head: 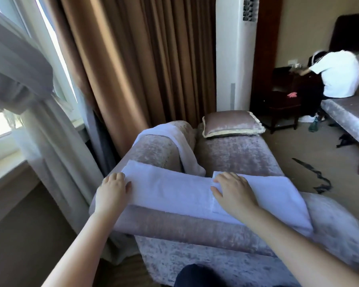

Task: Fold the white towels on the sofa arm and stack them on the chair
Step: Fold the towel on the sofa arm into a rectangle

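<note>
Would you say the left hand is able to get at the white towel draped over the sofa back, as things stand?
Probably yes: the left hand only rests at the end of the folded white towel, and just bare pinkish velvet sofa back lies between it and the draped white towel.

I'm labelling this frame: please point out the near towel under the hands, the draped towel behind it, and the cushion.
near towel (170, 191): head view, its flat middle.
draped towel (188, 157): head view, the hanging part.
cushion (232, 122): head view, its top face.
</note>
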A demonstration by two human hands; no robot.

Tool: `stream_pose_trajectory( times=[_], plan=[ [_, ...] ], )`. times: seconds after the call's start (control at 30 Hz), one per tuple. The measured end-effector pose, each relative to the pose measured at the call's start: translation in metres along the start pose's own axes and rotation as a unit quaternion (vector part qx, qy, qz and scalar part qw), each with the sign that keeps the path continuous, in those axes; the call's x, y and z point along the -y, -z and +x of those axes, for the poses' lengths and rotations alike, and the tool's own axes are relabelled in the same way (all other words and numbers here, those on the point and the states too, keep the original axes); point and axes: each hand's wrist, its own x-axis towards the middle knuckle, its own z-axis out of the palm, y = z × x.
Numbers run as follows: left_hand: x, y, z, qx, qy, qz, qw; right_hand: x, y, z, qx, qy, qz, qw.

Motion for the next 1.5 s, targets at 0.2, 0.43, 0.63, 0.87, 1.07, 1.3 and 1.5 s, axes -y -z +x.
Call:
stream_pose_trajectory(
  times=[0.2,0.43,0.63,0.87,1.07,1.3,1.5],
  plan=[
    [0.005,0.009,0.017,0.054,0.085,-0.002,0.995,0.005,-0.019,-0.007,-0.052,0.034,-0.024,0.998],
    [0.001,0.029,0.038,0.146,0.112,-0.044,0.982,0.007,-0.016,-0.009,-0.047,0.035,-0.034,0.998],
    [-0.036,0.086,0.033,0.140,0.060,-0.190,0.970,0.010,-0.003,-0.005,0.007,0.025,0.000,1.000],
    [-0.145,0.157,0.022,0.105,-0.145,-0.213,0.961,0.000,0.075,0.024,0.002,0.018,0.184,0.983],
    [-0.255,0.158,-0.001,0.111,-0.251,-0.229,0.934,-0.027,0.150,0.036,-0.069,0.077,0.228,0.968],
    [-0.319,0.125,-0.025,0.182,-0.318,-0.321,0.873,-0.102,0.163,0.012,-0.080,0.019,0.131,0.988],
    [-0.290,0.074,-0.021,0.202,-0.257,-0.299,0.897,-0.137,0.138,-0.039,0.029,-0.073,0.153,0.985]
  ],
)
